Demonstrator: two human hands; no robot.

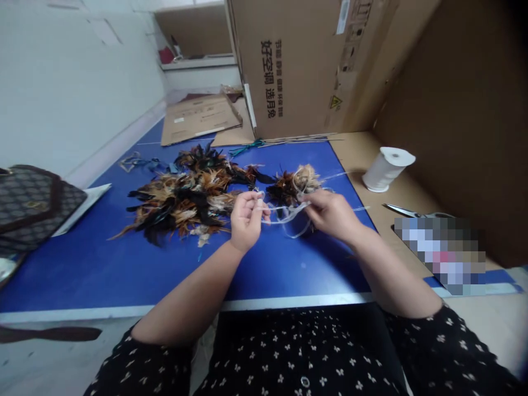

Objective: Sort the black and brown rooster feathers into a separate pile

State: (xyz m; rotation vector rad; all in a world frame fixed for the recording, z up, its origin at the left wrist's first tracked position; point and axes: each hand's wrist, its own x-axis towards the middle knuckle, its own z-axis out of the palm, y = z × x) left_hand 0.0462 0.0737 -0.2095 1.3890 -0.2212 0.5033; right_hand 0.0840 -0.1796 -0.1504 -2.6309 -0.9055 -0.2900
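Observation:
My left hand is pinched on a thin clear strip of tape or ribbon that stretches across to my right hand, which is also closed on it. The strip loops below between the hands. Just behind my right hand lies a small bundle of brown and black feathers, with the strip running toward it. A large pile of brown, black and tan feathers lies on the blue table to the left of my hands.
A white spool stands on cardboard at the right, with scissors nearer me. A tall cardboard box stands behind the table. A patterned brown bag sits at the left edge. Flattened cardboard lies at the back.

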